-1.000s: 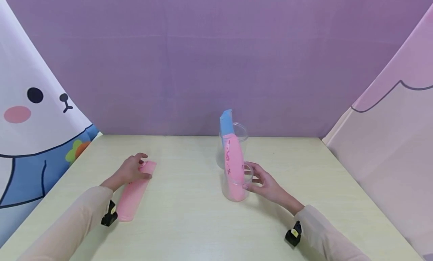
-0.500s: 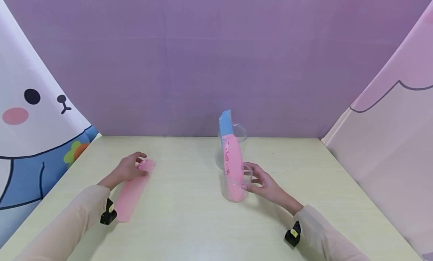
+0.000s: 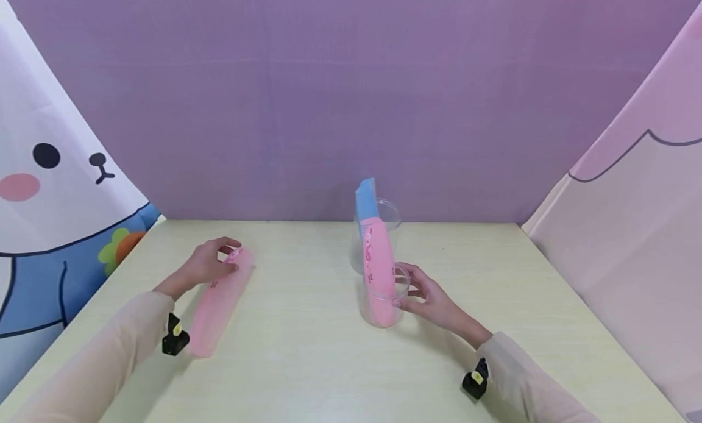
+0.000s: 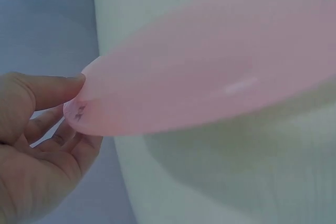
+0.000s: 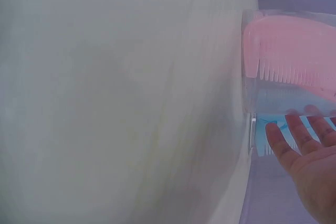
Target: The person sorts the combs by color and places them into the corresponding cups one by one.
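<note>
My left hand (image 3: 207,263) pinches the far end of a pink comb (image 3: 222,307), thumb on one face and fingers behind. That end is tilted up from the table; the near end stays low. In the left wrist view the comb (image 4: 210,72) looks translucent, with small dark print by the thumb; its teeth do not show. My right hand (image 3: 430,298) holds a clear plastic cup (image 3: 366,313) by its side near the rim, thumb in front and fingers behind. A second pink comb (image 3: 379,258) stands in that cup, its teeth showing in the right wrist view.
Behind the held cup stands another clear cup (image 3: 390,213) with a blue comb (image 3: 366,197) upright in it. The pale wooden table (image 3: 307,362) ends at a purple cloth backdrop (image 3: 307,106). Printed cloths flank the table on both sides.
My left hand has risen slightly and lifted the far end of the pink comb, which lay flat on the table before. My right hand and the cup have stayed in place.
</note>
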`<state>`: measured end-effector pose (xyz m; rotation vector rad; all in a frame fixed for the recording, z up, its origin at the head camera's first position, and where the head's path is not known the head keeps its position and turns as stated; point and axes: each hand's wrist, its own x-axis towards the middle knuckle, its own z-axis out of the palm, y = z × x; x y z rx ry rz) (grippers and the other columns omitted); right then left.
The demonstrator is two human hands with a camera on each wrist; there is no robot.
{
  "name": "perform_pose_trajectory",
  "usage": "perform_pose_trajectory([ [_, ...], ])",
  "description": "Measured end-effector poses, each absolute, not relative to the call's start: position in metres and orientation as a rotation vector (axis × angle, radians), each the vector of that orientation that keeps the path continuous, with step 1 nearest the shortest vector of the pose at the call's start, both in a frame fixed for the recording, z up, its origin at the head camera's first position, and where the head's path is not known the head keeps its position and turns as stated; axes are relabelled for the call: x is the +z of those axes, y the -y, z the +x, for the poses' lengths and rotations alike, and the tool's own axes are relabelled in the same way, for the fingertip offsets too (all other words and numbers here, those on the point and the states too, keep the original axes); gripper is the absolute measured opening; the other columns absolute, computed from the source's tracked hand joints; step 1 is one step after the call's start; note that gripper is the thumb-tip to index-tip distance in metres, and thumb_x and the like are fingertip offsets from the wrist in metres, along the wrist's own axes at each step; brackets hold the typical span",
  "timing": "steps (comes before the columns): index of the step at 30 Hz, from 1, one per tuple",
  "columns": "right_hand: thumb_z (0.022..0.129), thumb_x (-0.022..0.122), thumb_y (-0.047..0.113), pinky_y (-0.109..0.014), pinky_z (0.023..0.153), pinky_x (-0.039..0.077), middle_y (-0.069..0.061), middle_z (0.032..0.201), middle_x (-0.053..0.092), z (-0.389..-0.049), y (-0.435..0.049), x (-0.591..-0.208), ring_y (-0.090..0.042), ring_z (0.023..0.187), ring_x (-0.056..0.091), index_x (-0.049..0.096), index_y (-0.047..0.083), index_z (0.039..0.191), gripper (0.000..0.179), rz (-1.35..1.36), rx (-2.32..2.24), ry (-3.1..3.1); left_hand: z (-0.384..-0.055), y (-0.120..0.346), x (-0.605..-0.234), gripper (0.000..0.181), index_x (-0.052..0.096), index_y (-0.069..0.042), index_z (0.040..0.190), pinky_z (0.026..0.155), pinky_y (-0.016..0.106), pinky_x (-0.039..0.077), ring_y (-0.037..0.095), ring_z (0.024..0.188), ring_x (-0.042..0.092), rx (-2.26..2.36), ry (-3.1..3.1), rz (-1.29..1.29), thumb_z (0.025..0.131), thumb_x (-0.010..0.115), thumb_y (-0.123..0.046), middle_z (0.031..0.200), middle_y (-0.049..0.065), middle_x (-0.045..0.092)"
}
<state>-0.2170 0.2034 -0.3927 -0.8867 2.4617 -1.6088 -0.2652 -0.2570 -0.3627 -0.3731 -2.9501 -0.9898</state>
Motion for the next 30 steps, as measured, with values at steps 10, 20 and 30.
perform_pose_trajectory([
  [10,0.082,0.066,0.011,-0.047,0.090,0.045,-0.016,0.134,0.045,-0.217,-0.203,-0.392,-0.038,0.121,0.045,0.034,0.012,0.137,0.063,-0.902,-1.609,-2.470,-0.262,0.247,-0.339,0.050,0.045,0.003,0.124,0.071,0.037,0.055,0.034,0.087,0.061,-1.073,2.866,-0.358,0.080,0.066,-0.007,0.113,0.028,0.053],
  [20,0.083,0.066,0.012,-0.050,0.091,0.043,-0.015,0.135,0.044,-0.218,-0.203,-0.392,-0.037,0.122,0.045,0.034,0.014,0.137,0.062,-0.892,-1.602,-2.467,-0.261,0.230,-0.320,0.052,0.040,-0.001,0.129,0.068,0.031,0.056,0.037,0.091,0.061,-1.226,2.737,-0.324,0.083,0.063,-0.005,0.116,0.025,0.051],
  [30,0.083,0.066,0.013,-0.050,0.091,0.043,-0.013,0.135,0.045,-0.217,-0.203,-0.392,-0.037,0.122,0.045,0.035,0.016,0.137,0.062,-0.871,-1.594,-2.474,-0.258,0.203,-0.310,0.051,0.043,-0.002,0.127,0.062,0.017,0.053,0.031,0.084,0.064,-1.318,2.498,-0.329,0.081,0.064,-0.001,0.114,0.023,0.055],
])
